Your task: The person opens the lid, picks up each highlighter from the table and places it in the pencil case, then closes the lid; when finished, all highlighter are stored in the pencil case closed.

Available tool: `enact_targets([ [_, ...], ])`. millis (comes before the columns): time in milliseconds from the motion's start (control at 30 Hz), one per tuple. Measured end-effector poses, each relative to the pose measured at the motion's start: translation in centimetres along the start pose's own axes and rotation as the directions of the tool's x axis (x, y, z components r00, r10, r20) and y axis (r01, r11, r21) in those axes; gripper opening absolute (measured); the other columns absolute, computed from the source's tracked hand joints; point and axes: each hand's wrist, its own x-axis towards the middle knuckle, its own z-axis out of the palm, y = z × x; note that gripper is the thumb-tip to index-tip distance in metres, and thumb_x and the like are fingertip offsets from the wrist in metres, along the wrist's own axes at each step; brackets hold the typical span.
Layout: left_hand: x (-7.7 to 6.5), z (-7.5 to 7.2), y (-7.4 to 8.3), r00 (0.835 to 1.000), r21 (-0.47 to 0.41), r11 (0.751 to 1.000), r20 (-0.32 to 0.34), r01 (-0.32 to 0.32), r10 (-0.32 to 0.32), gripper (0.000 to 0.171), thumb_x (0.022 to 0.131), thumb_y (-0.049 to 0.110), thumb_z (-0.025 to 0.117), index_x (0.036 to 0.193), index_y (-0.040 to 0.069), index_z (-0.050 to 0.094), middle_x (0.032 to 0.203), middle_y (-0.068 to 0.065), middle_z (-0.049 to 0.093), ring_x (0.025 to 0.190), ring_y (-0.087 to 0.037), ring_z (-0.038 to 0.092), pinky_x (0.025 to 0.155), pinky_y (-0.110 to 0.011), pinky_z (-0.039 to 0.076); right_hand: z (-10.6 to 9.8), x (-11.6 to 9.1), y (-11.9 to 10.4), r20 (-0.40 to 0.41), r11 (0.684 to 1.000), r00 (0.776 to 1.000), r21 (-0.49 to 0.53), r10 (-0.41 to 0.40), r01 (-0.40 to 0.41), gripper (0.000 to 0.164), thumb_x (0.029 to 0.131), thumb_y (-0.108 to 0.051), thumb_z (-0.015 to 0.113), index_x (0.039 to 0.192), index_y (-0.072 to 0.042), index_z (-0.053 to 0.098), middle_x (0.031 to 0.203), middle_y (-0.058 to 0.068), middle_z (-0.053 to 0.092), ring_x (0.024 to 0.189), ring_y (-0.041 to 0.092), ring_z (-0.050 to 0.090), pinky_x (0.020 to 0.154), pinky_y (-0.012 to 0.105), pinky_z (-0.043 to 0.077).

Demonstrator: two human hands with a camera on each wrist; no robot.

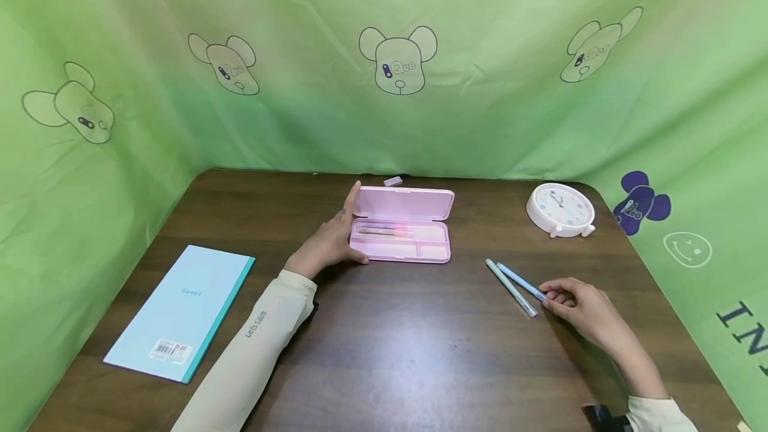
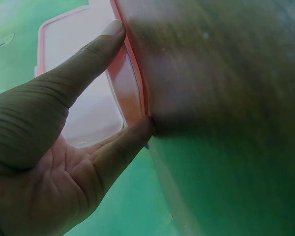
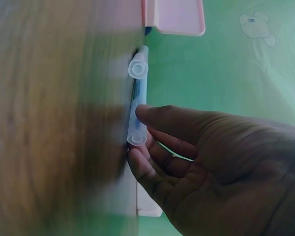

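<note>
An open pink pencil case (image 1: 432, 252) lies at the table's middle, its lid raised at the back. Several slim pens (image 1: 381, 229) fill its rear compartment. My left hand (image 1: 327, 242) grips the case's left end, thumb at the front edge and fingers reaching back along the lid; in the left wrist view, the thumb and a fingertip meet the pink rim (image 2: 132, 56). My right hand (image 1: 585, 309) pinches the near end of a blue pen (image 1: 519, 280) between thumb and fingers. Beside it, a pale green pen (image 1: 510, 287) slants on the table, their far ends close together.
A light blue notebook (image 1: 186, 312) lies on the left. The white round clock (image 1: 561, 210) rests at the back right. Behind the case is a small pink block (image 1: 393, 181). Green printed cloth (image 1: 312, 112) hangs around the wooden table (image 1: 414, 339).
</note>
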Motion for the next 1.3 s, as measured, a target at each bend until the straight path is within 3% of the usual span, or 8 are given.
enact_targets([
  [233, -2.2, -2.2, 4.1, 1.0, -0.014, 1.0, 0.029, 0.004, -0.003, 0.158, 0.076, 0.02, 0.103, 0.17, 0.033, -0.024, 0.171, -0.031, 0.032, 0.146, -0.054, 0.046, 0.118, -0.063, 0.041, -0.1, 0.0, -0.2, 0.005, 0.999, 1.0, -0.025, 0.027, -0.027, 0.011, 0.096, 0.0, 0.08, 0.106, 0.002, 0.078, 0.09, 0.001, 0.072, 0.076, -0.001, 0.058, 0.067, 0.023, 0.053],
  [300, -2.3, -2.4, 4.3, 0.999, -0.029, 1.0, 0.039, -0.003, 0.004, 0.157, 0.077, 0.019, 0.102, 0.17, 0.032, -0.023, 0.171, -0.032, 0.03, 0.147, -0.054, 0.045, 0.119, -0.063, 0.039, -0.2, -0.1, -0.2, 0.012, 0.999, 0.999, -0.032, 0.035, -0.035, 0.011, 0.096, -0.001, 0.079, 0.107, 0.002, 0.078, 0.09, 0.001, 0.072, 0.076, 0.0, 0.058, 0.067, 0.024, 0.053],
  [533, 0.1, 0.2, -0.3, 0.999, -0.014, 0.998, -0.002, -0.053, 0.053, 0.169, 0.068, 0.036, 0.107, 0.163, 0.049, -0.032, 0.173, -0.028, 0.029, 0.143, -0.054, 0.05, 0.114, -0.064, 0.044, 0.4, -0.3, 0.2, -0.053, 0.999, 0.999, -0.046, -0.006, 0.004, 0.011, 0.095, 0.0, 0.079, 0.106, -0.001, 0.079, 0.092, 0.001, 0.071, 0.077, -0.002, 0.057, 0.067, 0.023, 0.052],
  [833, -0.8, -0.4, 1.2, 0.994, -0.006, 0.994, -0.019, -0.108, 0.108, 0.166, 0.069, 0.028, 0.107, 0.169, 0.035, -0.025, 0.164, -0.031, 0.043, 0.134, -0.053, 0.057, 0.111, -0.062, 0.047, 1.9, 2.6, -1.3, -0.285, 0.988, 0.946, -0.019, -0.153, 0.154, 0.018, 0.085, 0.008, 0.078, 0.099, -0.002, 0.08, 0.088, 0.004, 0.067, 0.077, -0.005, 0.053, 0.067, 0.012, 0.042],
  [1000, -1.6, -0.9, 2.3, 0.994, -0.023, 0.994, -0.016, -0.105, 0.105, 0.163, 0.071, 0.025, 0.106, 0.17, 0.033, -0.024, 0.16, -0.032, 0.045, 0.131, -0.052, 0.059, 0.11, -0.062, 0.048, 2.8, 5.1, -3.7, -0.316, 0.975, 0.928, 0.032, -0.2, 0.221, 0.017, 0.086, 0.009, 0.079, 0.101, 0.0, 0.08, 0.091, 0.005, 0.068, 0.078, 0.0, 0.056, 0.069, 0.01, 0.041],
  [1133, -1.1, -0.6, 1.4, 0.996, -0.027, 0.996, -0.024, -0.091, 0.09, 0.165, 0.07, 0.024, 0.106, 0.169, 0.036, -0.024, 0.162, -0.031, 0.044, 0.135, -0.053, 0.057, 0.111, -0.064, 0.046, 3.6, 6.7, -5.2, -0.295, 0.964, 0.927, 0.059, -0.232, 0.26, 0.018, 0.087, 0.011, 0.078, 0.101, 0.0, 0.08, 0.092, 0.007, 0.069, 0.079, 0.004, 0.059, 0.071, 0.01, 0.043],
  [1267, 0.6, 1.0, -1.8, 0.995, -0.005, 0.996, -0.044, -0.092, 0.091, 0.172, 0.065, 0.031, 0.109, 0.165, 0.048, -0.03, 0.167, -0.027, 0.041, 0.136, -0.051, 0.056, 0.111, -0.063, 0.047, 4.0, 7.5, -6.3, -0.279, 0.96, 0.931, 0.085, -0.234, 0.267, 0.019, 0.088, 0.013, 0.076, 0.102, 0.001, 0.08, 0.093, 0.008, 0.07, 0.081, 0.006, 0.06, 0.072, 0.011, 0.045],
  [1300, 0.2, 0.5, -1.0, 0.996, -0.011, 0.997, -0.037, -0.08, 0.08, 0.172, 0.066, 0.029, 0.109, 0.165, 0.046, -0.03, 0.168, -0.026, 0.04, 0.138, -0.05, 0.056, 0.113, -0.062, 0.046, 4.2, 7.8, -6.5, -0.273, 0.961, 0.934, 0.086, -0.231, 0.263, 0.019, 0.088, 0.013, 0.076, 0.102, 0.001, 0.08, 0.093, 0.008, 0.07, 0.081, 0.007, 0.061, 0.073, 0.012, 0.046],
])
